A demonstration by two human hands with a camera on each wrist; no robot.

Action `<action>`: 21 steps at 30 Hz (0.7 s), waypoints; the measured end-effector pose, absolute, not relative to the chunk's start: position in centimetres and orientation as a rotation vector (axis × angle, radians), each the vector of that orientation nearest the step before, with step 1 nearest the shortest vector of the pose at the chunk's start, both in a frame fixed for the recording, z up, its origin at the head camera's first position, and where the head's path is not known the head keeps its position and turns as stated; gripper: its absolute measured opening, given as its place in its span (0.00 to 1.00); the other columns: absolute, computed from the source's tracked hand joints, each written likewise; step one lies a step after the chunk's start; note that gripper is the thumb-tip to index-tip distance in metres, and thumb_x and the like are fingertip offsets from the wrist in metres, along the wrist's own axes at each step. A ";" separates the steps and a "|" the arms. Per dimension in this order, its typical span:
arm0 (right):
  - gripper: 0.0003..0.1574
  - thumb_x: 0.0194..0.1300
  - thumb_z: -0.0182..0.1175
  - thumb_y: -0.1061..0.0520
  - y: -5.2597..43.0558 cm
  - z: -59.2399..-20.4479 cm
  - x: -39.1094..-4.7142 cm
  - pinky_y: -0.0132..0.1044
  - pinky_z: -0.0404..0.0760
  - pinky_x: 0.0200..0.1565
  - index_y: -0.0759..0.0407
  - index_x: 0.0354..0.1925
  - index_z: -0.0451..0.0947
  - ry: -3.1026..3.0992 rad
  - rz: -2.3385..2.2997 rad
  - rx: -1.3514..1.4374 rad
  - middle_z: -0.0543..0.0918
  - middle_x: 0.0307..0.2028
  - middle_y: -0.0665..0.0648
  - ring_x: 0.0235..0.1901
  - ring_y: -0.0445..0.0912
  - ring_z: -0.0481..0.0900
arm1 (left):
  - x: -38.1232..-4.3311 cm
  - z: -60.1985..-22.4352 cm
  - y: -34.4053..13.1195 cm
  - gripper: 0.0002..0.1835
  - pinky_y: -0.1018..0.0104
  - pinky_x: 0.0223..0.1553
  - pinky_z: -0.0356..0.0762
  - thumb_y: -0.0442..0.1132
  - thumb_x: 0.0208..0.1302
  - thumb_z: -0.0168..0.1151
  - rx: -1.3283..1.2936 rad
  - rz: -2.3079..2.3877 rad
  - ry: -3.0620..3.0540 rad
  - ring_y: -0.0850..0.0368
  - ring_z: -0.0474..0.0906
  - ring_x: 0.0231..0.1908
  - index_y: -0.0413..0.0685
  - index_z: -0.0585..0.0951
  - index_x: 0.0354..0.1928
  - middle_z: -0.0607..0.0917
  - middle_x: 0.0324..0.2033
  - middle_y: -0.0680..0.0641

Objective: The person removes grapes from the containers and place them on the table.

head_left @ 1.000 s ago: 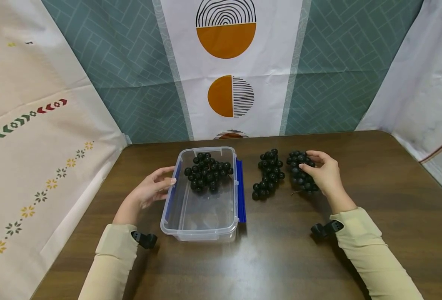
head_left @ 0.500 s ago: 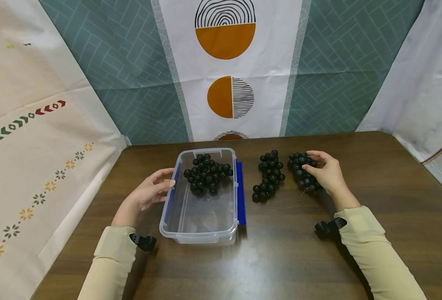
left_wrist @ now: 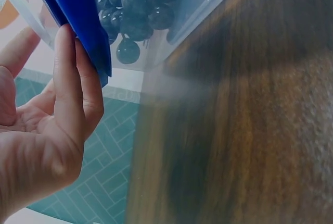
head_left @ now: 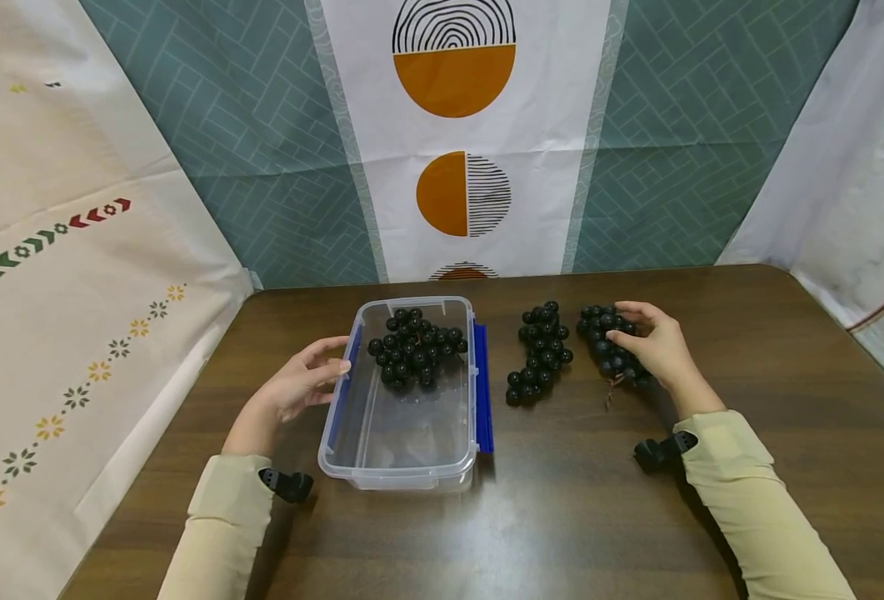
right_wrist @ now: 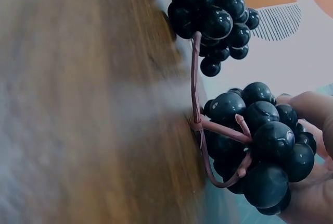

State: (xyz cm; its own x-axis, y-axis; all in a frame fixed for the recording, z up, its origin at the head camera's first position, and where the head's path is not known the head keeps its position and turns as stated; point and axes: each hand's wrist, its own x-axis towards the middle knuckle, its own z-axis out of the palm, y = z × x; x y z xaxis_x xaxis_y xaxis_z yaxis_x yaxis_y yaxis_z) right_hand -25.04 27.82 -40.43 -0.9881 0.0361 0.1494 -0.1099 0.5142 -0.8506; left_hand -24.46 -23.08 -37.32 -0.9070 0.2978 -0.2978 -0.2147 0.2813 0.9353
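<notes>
My left hand holds the near-left side of a clear plastic container. In the left wrist view, my thumb lies on its blue side flap and another finger passes partly behind it. Inside, toward the back, lies a bunch of dark grapes. To the right, my right hand grips a second bunch of grapes between thumb and fingers, low over the table. The right wrist view shows its brownish stem hanging free; the fingertips are partly hidden behind the grapes.
A third grape bunch lies on the brown wooden table between the container and my right hand. Another blue flap hangs from the container's right side. Patterned cloth hangs behind the table.
My right hand has shifted slightly right and toward me, and the gripped grape bunch has turned so its stem now points toward me. My left hand and the container have stayed put.
</notes>
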 end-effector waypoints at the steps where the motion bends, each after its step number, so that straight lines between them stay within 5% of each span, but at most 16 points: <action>1: 0.33 0.66 0.60 0.56 27.9 -40.4 -25.0 0.32 0.70 0.43 0.65 0.65 0.64 -2.610 1.481 0.075 0.72 0.57 0.71 0.55 0.60 0.68 | -24.5 -37.3 -23.1 0.34 0.63 0.42 0.80 0.43 0.68 0.58 0.079 1.659 2.141 0.59 0.79 0.42 0.50 0.55 0.71 0.74 0.44 0.49; 8: 0.34 0.67 0.59 0.55 28.4 -40.5 -25.1 0.60 0.66 0.55 0.67 0.66 0.61 -2.645 1.514 0.150 0.70 0.57 0.73 0.59 0.66 0.64 | -24.5 -37.4 -23.0 0.34 0.62 0.42 0.81 0.42 0.68 0.58 0.096 1.666 2.140 0.54 0.79 0.45 0.49 0.55 0.71 0.75 0.44 0.49; 17: 0.34 0.68 0.57 0.53 28.7 -40.3 -24.9 0.53 0.71 0.50 0.65 0.66 0.62 -2.695 1.447 0.162 0.71 0.58 0.72 0.58 0.64 0.67 | -24.2 -37.6 -23.1 0.34 0.63 0.41 0.81 0.41 0.68 0.57 0.101 1.702 2.125 0.54 0.79 0.45 0.47 0.55 0.71 0.76 0.46 0.46; 21: 0.34 0.68 0.57 0.52 28.8 -40.3 -24.6 0.58 0.70 0.52 0.65 0.67 0.62 -2.681 1.454 0.152 0.70 0.59 0.73 0.58 0.66 0.66 | -24.3 -37.6 -23.0 0.33 0.63 0.41 0.81 0.40 0.68 0.57 0.115 1.712 2.121 0.54 0.79 0.45 0.47 0.55 0.71 0.76 0.46 0.46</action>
State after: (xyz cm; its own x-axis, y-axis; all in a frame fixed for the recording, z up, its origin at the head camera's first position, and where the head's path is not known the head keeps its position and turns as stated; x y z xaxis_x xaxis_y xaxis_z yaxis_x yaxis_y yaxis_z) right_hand -24.64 28.78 -40.32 -0.9912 -0.0457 0.1246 -0.1293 0.5423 -0.8302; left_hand -24.27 -23.02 -37.62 -0.9123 0.3150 -0.2616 -0.1892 0.2424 0.9515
